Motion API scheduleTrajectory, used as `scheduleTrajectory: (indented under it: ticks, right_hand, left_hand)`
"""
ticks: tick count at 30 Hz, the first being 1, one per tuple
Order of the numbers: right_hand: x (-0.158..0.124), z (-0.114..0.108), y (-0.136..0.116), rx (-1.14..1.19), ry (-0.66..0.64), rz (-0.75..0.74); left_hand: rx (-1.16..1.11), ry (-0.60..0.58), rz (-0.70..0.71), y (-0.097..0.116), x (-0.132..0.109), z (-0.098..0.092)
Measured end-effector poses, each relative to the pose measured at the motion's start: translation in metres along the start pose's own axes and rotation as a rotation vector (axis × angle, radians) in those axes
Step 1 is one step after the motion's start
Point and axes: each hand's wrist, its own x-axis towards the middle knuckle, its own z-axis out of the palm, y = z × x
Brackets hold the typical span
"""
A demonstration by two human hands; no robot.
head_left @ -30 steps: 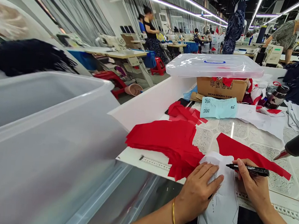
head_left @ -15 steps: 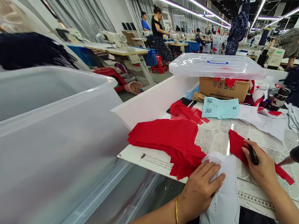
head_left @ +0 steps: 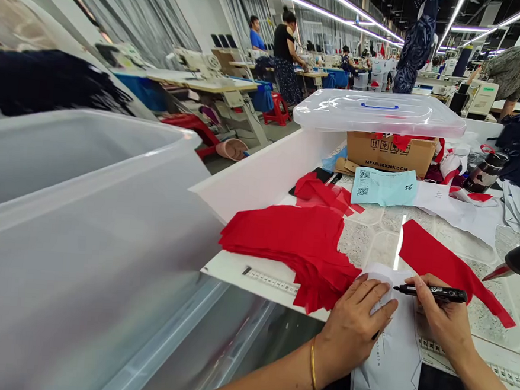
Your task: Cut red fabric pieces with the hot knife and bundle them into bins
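Observation:
My left hand [head_left: 357,329] lies flat, fingers spread, pressing a white paper pattern piece [head_left: 388,358] at the table's near edge. A gold bangle sits on that wrist. My right hand [head_left: 441,317] is closed around a black marker [head_left: 431,293], its tip pointing left over the top of the pattern. A long red fabric strip [head_left: 453,271] lies just beyond the marker. A stack of red fabric pieces [head_left: 296,245] lies left of my left hand.
A large translucent plastic bin [head_left: 83,236] fills the left. Behind stand a cardboard box [head_left: 390,153] under a clear lid [head_left: 379,111], a pale blue ticket [head_left: 383,187], white papers and a dark bottle [head_left: 484,171]. Other people work at far sewing tables.
Half a second ago my right hand reached out onto the red strip. It has come back toward me, and the marker is level over the white pattern again. My left hand stayed put.

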Motion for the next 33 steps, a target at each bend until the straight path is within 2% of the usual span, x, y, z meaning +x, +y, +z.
scheduleTrajectory:
  ticks: [5,8,12,18,23,29,33]
  right_hand:
    - [0.005,0.004,0.002,-0.031,0.034,-0.061]
    - [0.004,0.003,0.002,-0.033,0.009,-0.053]
    - [-0.001,0.003,0.01,-0.042,0.042,-0.064]
    - [-0.001,0.003,0.011,-0.034,0.005,-0.104]
    - [0.0,0.004,0.015,-0.068,0.066,-0.125]
    - [-0.003,0.003,0.011,-0.07,0.132,-0.049]
    - [-0.006,0.003,0.005,-0.036,0.114,-0.02]
  left_hand:
    - [0.009,0.0,0.006,0.0,0.0,0.0]
    - [0.017,-0.002,0.006,0.0,-0.001,0.0]
    - [0.031,0.01,0.009,0.0,0.0,0.0]
    - [0.029,-0.011,0.001,0.0,-0.002,0.0]
    - [0.027,-0.01,0.005,-0.001,-0.003,0.001]
    - [0.025,-0.011,-0.002,0.0,-0.002,0.001]
    - [0.02,-0.015,-0.003,0.0,-0.002,0.001]
